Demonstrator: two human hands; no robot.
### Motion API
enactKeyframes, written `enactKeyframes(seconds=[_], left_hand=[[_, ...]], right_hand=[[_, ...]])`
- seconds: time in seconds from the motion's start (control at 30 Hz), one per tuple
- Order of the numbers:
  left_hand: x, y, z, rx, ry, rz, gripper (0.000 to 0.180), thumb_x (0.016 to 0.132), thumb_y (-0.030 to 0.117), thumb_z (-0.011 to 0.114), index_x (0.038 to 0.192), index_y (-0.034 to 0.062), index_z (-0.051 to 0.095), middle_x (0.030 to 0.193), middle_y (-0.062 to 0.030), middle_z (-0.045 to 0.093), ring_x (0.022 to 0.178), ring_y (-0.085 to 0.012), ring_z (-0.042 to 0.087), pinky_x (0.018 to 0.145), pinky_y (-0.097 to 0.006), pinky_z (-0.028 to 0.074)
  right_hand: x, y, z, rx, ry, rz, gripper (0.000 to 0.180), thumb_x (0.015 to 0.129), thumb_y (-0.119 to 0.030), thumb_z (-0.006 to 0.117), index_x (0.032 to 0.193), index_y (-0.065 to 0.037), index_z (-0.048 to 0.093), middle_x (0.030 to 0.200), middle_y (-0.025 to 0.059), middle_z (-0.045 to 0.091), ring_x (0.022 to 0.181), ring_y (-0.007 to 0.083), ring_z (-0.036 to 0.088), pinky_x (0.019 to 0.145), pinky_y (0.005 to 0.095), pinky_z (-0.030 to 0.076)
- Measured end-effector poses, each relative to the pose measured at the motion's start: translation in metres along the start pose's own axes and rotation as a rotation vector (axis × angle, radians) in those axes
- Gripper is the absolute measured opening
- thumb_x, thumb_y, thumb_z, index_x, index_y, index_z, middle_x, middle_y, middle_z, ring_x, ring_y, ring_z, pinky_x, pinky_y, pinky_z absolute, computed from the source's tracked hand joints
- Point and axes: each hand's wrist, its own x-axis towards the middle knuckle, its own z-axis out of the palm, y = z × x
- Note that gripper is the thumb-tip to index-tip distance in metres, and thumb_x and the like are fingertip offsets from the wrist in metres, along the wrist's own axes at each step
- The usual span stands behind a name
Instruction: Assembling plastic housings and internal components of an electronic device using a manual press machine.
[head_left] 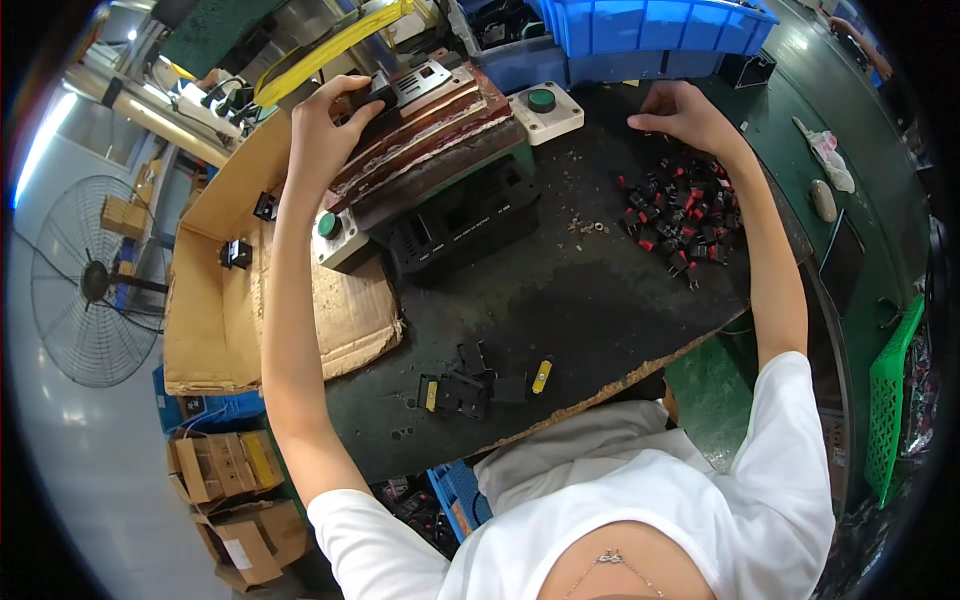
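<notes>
At the upper left, my left hand (325, 135) pinches a small black plastic part (379, 90) between thumb and fingers. It holds the part at the end of a silver metal fixture plate (424, 82), which lies on a layered brown block (425, 135). My right hand (685, 115) is raised at the upper right, fingers curled and thumb pressed toward them; whatever it may hold is hidden. Just below that hand lies a loose pile of small black and red rocker switches (685, 215). Against the block's near side leans a black plastic housing (465, 230) with cutouts.
Green push buttons on white boxes (565, 118) (345, 245) flank the block. An open cardboard box (215, 310) stands left. Black pieces and yellow-faced parts (541, 376) lie near the table's front edge. Blue bins (650, 28) line the back; a green basket (888, 400) is right.
</notes>
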Motion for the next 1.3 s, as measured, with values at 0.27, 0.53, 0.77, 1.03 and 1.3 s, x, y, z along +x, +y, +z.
enactKeyframes(seconds=[0.27,0.53,0.77,1.03,1.3], left_hand=[[0.002,0.005,-0.005,0.148,-0.086,0.125,0.028,0.075,0.015,0.069,0.096,-0.0002,0.058,0.093,-0.0112,0.066,0.088,-0.0232,0.063,0.08,-0.031,0.046],[-0.001,0.008,-0.009,0.201,-0.159,0.084,0.025,0.081,0.017,0.063,0.1,0.0005,0.06,0.098,-0.0141,0.064,0.095,-0.0309,0.06,0.085,-0.032,0.044],[-0.011,0.018,-0.018,0.514,-0.086,0.372,0.024,0.083,0.018,0.062,0.103,0.006,0.063,0.109,-0.0116,0.061,0.102,-0.0282,0.057,0.088,-0.032,0.042],[-0.096,0.132,0.004,-0.266,-0.608,0.18,0.032,0.069,0.01,0.073,0.098,0.0009,0.061,0.1,-0.0126,0.06,0.09,-0.025,0.058,0.078,-0.032,0.046],[-0.156,0.151,0.04,-0.259,-0.943,0.206,0.046,0.067,0.014,0.071,0.105,-0.0029,0.052,0.106,-0.0131,0.05,0.094,-0.0293,0.051,0.081,-0.036,0.044]], right_hand=[[-0.003,-0.017,0.003,0.261,-0.098,-0.046,0.026,0.081,-0.026,0.067,0.089,-0.003,0.061,0.077,-0.0017,0.057,0.068,0.0064,0.05,0.06,0.0219,0.041],[-0.008,-0.032,0.012,0.666,-0.168,-0.242,0.031,0.089,-0.019,0.054,0.117,-0.005,0.057,0.11,0.0042,0.058,0.097,0.0106,0.056,0.088,0.0221,0.045],[-0.005,-0.032,0.018,0.611,-0.226,-0.328,0.034,0.091,-0.019,0.052,0.122,-0.005,0.052,0.115,0.0046,0.057,0.104,0.0117,0.054,0.092,0.0244,0.042],[-0.009,-0.041,0.019,0.498,-0.242,-0.323,0.039,0.089,-0.02,0.054,0.124,-0.005,0.049,0.106,0.0102,0.059,0.097,0.0159,0.056,0.088,0.028,0.042],[-0.014,-0.044,0.029,0.4,-0.226,-0.351,0.034,0.09,-0.022,0.053,0.121,-0.007,0.053,0.113,0.0057,0.059,0.105,0.0122,0.054,0.093,0.0254,0.041]])
